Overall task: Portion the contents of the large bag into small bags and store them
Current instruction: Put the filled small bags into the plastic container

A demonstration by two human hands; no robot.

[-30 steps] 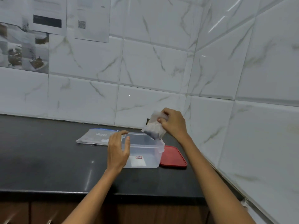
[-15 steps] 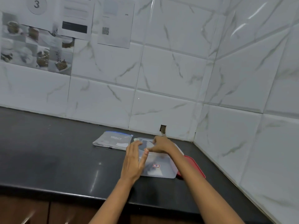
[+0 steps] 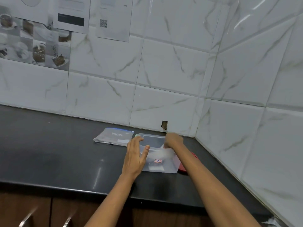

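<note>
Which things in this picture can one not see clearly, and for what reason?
- Right hand, head view: fingers reach into the clear container, blurred; whether they hold anything is not visible.
- Red lid: mostly hidden behind the right forearm.
- Container's red label: too small to read.
- Zip bag: contents not discernible.
- Left hand covers the container's left wall.

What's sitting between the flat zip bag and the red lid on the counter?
The head view shows the clear plastic box between the zip bag and the red lid, with the left hand resting against its near-left side.
</note>
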